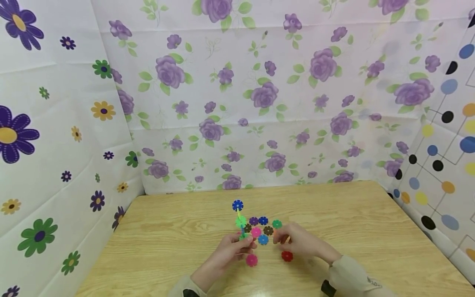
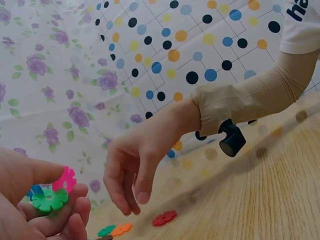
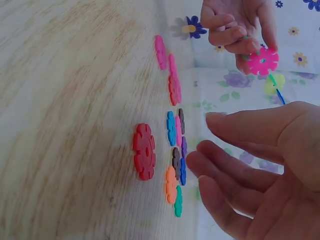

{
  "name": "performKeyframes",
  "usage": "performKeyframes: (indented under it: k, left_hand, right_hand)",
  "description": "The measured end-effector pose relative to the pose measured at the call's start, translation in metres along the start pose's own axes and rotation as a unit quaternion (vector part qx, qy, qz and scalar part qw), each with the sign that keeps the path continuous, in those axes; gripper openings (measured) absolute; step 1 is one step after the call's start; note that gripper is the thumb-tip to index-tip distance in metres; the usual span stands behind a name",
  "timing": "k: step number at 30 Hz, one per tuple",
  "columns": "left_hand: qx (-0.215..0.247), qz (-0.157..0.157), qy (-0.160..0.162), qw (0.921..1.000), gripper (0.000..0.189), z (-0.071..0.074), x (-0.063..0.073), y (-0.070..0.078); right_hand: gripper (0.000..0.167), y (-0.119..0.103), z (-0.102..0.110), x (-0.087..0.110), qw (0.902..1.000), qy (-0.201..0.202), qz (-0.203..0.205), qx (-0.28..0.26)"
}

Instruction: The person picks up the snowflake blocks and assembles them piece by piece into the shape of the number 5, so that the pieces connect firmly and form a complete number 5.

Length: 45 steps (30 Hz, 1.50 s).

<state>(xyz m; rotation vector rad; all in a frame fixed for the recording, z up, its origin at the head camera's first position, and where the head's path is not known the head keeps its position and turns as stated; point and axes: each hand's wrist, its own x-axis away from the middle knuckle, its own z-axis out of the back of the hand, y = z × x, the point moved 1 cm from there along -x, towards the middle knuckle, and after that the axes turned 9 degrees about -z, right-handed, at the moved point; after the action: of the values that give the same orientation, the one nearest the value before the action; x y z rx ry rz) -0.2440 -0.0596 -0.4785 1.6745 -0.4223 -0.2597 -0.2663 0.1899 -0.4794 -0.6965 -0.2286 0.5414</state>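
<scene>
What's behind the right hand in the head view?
An orange disc partly shows past the right hand; the rest of it, and the tabletop directly behind, are covered.

The red disc (image 3: pixel 144 151) and green disc (image 2: pixel 50 199) look like smooth, fairly matt plastic; the tabletop (image 1: pixel 167 231) shows pale wood grain under a smooth, semi-glossy finish that mirrors blurred dots; the floral sheet (image 1: pixel 237 103) and dotted sheet (image 1: pixel 438 136) look like thin, creased cloth; the beige sleeve (image 2: pixel 240 97) is soft, matt, wrinkled fabric; the black wrist device (image 2: pixel 233 139) looks like smooth plastic.
</scene>
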Motion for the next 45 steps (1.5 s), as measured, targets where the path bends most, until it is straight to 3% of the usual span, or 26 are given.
performKeyframes:
  k: [8, 20, 28, 35, 45]
  left_hand:
    - [-0.008, 0.009, -0.002, 0.9999, 0.037, 0.001, 0.002, 0.000]
    - [0.004, 0.008, -0.007, 0.9999, 0.034, 0.003, 0.002, -0.007]
    - [0.001, 0.011, -0.008, 0.9999, 0.037, 0.003, 0.002, -0.008]
    - [-0.001, 0.018, -0.010, 0.9998, 0.036, 0.003, 0.002, -0.012]
    - [-0.007, 0.026, -0.015, 0.9995, 0.041, 0.003, 0.002, -0.015]
  right_hand:
    - [0.021, 0.002, 0.001, 0.006, 0.9979, -0.033, -0.053, 0.019]
    - [0.029, 0.007, -0.006, 0.009, 0.9894, -0.031, -0.126, 0.066]
    - [0.030, 0.005, -0.009, 0.009, 0.9876, -0.012, -0.127, 0.092]
    - [0.027, 0.003, -0.009, 0.008, 0.9892, -0.028, -0.128, 0.066]
    - [0.029, -0.004, -0.011, 0.008, 0.9940, -0.024, -0.092, 0.053]
